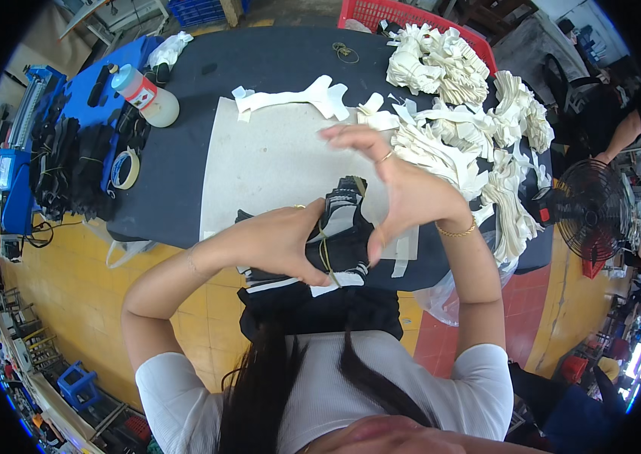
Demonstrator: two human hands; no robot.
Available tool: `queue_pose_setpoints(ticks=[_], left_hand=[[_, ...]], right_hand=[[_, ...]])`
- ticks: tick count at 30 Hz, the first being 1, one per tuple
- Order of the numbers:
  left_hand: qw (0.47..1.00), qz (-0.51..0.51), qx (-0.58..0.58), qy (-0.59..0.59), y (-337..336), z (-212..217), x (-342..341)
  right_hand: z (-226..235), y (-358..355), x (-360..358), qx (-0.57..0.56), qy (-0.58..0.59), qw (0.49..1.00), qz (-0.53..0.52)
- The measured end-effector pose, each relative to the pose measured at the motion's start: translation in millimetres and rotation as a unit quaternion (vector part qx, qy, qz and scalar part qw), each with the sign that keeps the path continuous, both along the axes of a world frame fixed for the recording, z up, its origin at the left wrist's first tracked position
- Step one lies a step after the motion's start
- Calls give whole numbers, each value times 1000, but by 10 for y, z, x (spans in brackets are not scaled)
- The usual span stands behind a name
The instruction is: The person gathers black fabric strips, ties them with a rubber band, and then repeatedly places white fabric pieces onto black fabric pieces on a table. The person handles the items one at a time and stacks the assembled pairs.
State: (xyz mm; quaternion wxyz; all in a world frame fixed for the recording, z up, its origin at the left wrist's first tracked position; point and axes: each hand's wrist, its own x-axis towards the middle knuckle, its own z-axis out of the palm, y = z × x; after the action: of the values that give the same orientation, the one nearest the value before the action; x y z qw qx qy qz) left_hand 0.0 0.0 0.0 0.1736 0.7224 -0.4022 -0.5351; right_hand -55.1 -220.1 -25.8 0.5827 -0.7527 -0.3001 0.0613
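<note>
Leftward, a red-labelled bottle point(157, 108), left fingers point(310, 272) clasped round a banded black bundle point(346, 251), right fingers point(356, 138) spread beside it.

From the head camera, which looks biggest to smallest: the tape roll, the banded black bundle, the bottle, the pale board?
1. Pale board, though partly covered
2. Banded black bundle
3. Bottle
4. Tape roll

The bundle seems nearer the camera, so its real size against the bottle is unsure.

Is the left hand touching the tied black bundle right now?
Touching. The head view shows the left hand cupped around the left side of the black bundle, meeting its edge with no visible gap.
</note>
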Motion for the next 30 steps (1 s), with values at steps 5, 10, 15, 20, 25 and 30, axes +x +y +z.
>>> queue_pose_setpoints(ticks=[5, 10, 15, 20, 25, 30], left_hand=[[932, 82, -145, 321, 87, -499, 233], [771, 352, -193, 494, 509, -791, 344], [592, 481, -341, 550, 804, -1144, 197], [675, 474, -280, 490, 801, -1120, -88], [686, 529, -266, 422, 680, -1106, -13], [663, 542, -326, 401, 575, -1188, -132]], right_hand=[[379, 162, -142, -57, -65, 975, 204], [491, -247, -603, 103, 88, 978, 161], [302, -456, -1103, -283, 49, 918, -273], [89, -492, -1289, -299, -12, 909, -291], [115, -603, -1707, 62, -35, 950, -305], [-226, -783, -1815, 640, 31, 735, -220]])
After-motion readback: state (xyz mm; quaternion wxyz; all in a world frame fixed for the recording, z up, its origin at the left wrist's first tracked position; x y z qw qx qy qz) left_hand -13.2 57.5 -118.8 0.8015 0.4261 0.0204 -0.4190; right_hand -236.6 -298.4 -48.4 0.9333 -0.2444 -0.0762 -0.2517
